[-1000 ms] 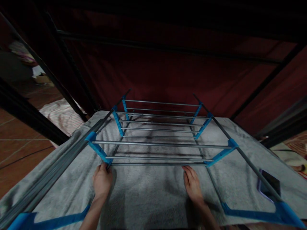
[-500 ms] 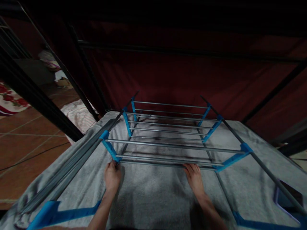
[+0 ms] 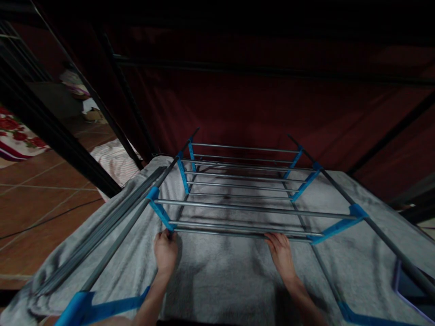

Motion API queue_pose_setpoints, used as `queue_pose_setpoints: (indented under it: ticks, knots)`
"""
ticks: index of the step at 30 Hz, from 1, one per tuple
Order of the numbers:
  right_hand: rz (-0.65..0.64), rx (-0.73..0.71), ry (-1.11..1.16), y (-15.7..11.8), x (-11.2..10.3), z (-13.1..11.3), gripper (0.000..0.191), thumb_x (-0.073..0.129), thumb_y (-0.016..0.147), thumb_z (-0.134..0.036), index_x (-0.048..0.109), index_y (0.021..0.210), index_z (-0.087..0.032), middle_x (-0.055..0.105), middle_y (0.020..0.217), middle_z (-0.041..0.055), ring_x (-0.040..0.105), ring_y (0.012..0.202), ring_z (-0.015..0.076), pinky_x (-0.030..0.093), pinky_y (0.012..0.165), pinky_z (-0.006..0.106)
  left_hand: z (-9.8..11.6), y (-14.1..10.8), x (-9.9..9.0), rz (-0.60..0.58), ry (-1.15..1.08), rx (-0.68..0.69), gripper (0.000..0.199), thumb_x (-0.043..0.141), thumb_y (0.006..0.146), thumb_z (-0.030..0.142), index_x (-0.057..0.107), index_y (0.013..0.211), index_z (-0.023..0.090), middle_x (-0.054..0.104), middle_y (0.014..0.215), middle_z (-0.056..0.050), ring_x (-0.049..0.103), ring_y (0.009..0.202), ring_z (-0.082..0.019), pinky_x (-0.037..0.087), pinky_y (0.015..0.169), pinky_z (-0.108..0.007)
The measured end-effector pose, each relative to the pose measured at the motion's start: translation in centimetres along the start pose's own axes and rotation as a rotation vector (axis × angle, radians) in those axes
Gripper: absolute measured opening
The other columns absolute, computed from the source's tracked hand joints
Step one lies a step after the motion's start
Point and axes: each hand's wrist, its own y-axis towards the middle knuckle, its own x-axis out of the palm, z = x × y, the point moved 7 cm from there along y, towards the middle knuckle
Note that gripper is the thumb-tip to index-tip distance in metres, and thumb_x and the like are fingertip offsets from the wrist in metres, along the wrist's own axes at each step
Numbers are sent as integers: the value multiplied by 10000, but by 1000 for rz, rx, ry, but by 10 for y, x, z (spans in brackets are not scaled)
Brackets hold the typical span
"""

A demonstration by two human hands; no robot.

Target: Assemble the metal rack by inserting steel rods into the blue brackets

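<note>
A rack of grey metal tubes [image 3: 251,208] joined by blue plastic connectors lies on a grey blanket [image 3: 224,280]. My left hand [image 3: 166,251] is closed at the lower left corner of the nearest full shelf, just under its blue connector [image 3: 160,213]; the fingertips are partly hidden. My right hand [image 3: 280,254] has its fingers curled over the lowest tube of that shelf, left of the right blue connector [image 3: 336,230]. Closer to me, another blue connector [image 3: 76,308] sits on the left side pole, partly behind my left forearm.
Loose metal tubes [image 3: 102,235] lie along the blanket's left side. A phone or tablet-like device [image 3: 413,287] rests at the right edge under the side pole. Dark frame posts [image 3: 57,131] and a dark red curtain [image 3: 238,108] stand around. Tiled floor [image 3: 50,199] is at left.
The whole scene has shifted slightly to the right in view. Both hands keep their places on the rack.
</note>
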Motion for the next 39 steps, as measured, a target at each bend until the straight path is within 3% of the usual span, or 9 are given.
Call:
queue_pose_setpoints:
  ticks: [11, 20, 29, 33, 39]
  knots:
    - [-28, 24, 26, 1, 2, 8, 338, 486, 1001, -496, 771, 1084, -333, 748, 1103, 100, 653, 1047, 342, 511, 986, 568, 4, -4, 2, 9, 28, 27, 378, 433, 936, 393, 706, 952, 132, 600, 835, -96, 600, 814, -257, 496, 815, -379]
    - [-15, -49, -8, 3, 2, 8, 345, 489, 1007, -441, 758, 1100, -247, 752, 1085, 87, 665, 1032, 302, 532, 946, 523, 4, -4, 4, 8, 60, 30, 386, 440, 937, 381, 713, 1014, 120, 648, 920, -137, 632, 920, -287, 512, 884, -396]
    - [-153, -155, -212, 8, 20, -12, 315, 449, 1037, -392, 726, 1142, -285, 738, 1148, 87, 656, 1083, 321, 487, 1000, 511, 5, -6, 4, 2, 84, 28, 440, 426, 957, 388, 716, 1084, 84, 661, 986, -167, 633, 981, -311, 504, 899, -411]
    - [-201, -178, -297, 14, 29, -15, 321, 450, 1049, -449, 731, 1071, -294, 754, 1049, 82, 675, 974, 305, 504, 916, 465, 5, -6, 4, -7, 106, 23, 434, 422, 972, 396, 714, 1081, 95, 656, 974, -154, 628, 971, -298, 495, 891, -398]
    - [-160, -279, -326, 13, 32, -13, 389, 400, 1074, -471, 732, 982, -288, 743, 910, 68, 663, 844, 266, 460, 795, 397, 4, -7, 6, -11, 138, 4, 382, 444, 972, 346, 713, 1058, 89, 654, 976, -151, 615, 967, -278, 478, 873, -373]
